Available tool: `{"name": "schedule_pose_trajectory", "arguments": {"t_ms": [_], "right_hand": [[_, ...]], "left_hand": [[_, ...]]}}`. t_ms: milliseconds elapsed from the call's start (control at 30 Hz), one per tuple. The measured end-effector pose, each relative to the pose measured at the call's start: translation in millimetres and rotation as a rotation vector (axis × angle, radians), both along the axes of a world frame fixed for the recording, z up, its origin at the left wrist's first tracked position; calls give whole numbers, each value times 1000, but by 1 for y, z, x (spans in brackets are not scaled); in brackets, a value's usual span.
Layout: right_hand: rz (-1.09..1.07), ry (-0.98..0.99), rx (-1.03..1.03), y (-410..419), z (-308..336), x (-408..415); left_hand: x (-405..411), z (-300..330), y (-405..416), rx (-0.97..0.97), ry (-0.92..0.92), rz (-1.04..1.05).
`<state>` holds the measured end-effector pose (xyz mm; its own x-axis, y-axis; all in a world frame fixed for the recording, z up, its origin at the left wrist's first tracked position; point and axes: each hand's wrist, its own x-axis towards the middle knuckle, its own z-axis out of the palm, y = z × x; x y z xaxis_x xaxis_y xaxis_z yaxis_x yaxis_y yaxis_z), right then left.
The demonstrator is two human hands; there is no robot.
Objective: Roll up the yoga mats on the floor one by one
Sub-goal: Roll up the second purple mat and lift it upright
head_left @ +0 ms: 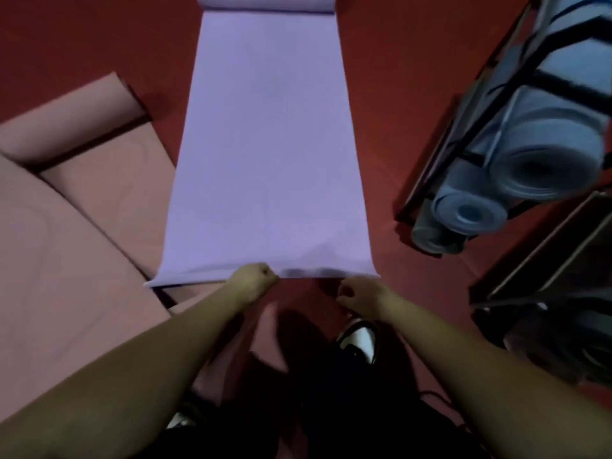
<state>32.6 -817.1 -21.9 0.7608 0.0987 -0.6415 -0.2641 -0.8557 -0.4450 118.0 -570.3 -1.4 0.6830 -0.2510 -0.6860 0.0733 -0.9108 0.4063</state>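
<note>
Foam, by the look of it: the lilac mat (268,154) lies flat on the red floor (397,94) and runs straight away from both hands, its near short edge just at the knuckles and its far end curling up into a loose lip well beyond reach. The left hand (253,281) is curled into a fist right on that near edge, apparently pinching it, though the fingers are tucked under and the grip itself cannot be seen. The right hand (359,294) is also curled shut, just short of the edge and apart from it, holding nothing that shows. I judge the mat to be light, soft and springy, bending easily along its length yet inclined to unroll, so the first turn needs to be tight. The best hold is on the near edge with the hands spread toward the two corners, so the roll stays square and does not cone. A pink mat (82,200) lies out to the left of the left hand, partly folded over itself and just beside the lilac one. Off beyond the right hand, a dark rack (480,127) holds blue rolled mats (543,160), which suggests how firm the finished roll should be.
</note>
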Motion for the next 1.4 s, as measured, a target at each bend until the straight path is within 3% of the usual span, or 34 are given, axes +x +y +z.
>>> {"name": "schedule_pose_trajectory", "arguments": {"t_ms": [133,400,533,600,700,833,1133,1400], "right_hand": [[19,-88,-124,22,-49,14],[-83,-429,-391,47,-104,58],[22,-307,-514,40,-96,71],[35,-261,-426,38,-83,65],[-61,-202,-248,34,-45,60],[-149,-330,-191,34,51,50],[-145,-603,-257,37,253,-17],[-15,-904,-387,62,321,-125]], "left_hand": [[3,-62,69,191,-149,-126],[25,-131,103,324,-458,-183],[42,-126,107,353,-427,-219],[43,-112,112,283,-438,-239],[43,-77,118,229,-515,-280],[43,9,128,155,-675,-301],[-21,204,141,78,-943,-228],[-136,304,151,-59,-1153,-239]]}}
